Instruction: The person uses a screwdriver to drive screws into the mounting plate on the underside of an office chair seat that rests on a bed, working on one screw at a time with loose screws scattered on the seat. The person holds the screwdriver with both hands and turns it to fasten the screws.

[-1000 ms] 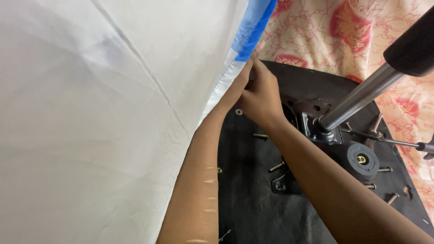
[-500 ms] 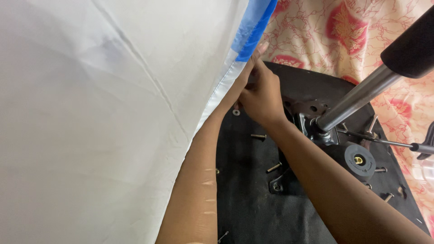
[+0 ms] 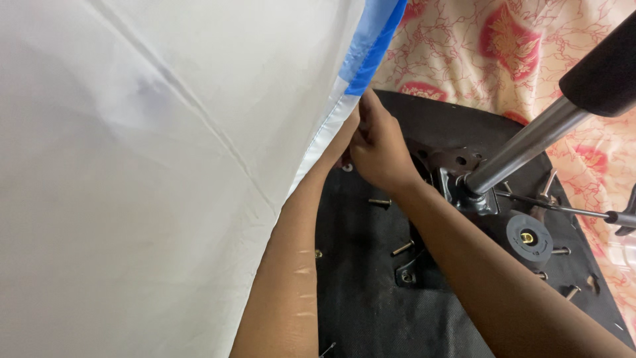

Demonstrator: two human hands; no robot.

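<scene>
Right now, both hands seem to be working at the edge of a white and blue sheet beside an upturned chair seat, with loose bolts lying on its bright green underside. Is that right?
Not quite: the underside of the chair seat is black, not green, as the head view shows. The rest holds: the right hand and left hand meet at the edge of the white and blue sheet, and loose bolts lie on the seat.

Two bare, sleeveless forearms

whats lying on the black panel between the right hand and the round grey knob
In the head view, between the right hand and the round grey knob stands the metal bracket with the shiny steel post rising from it.
</scene>
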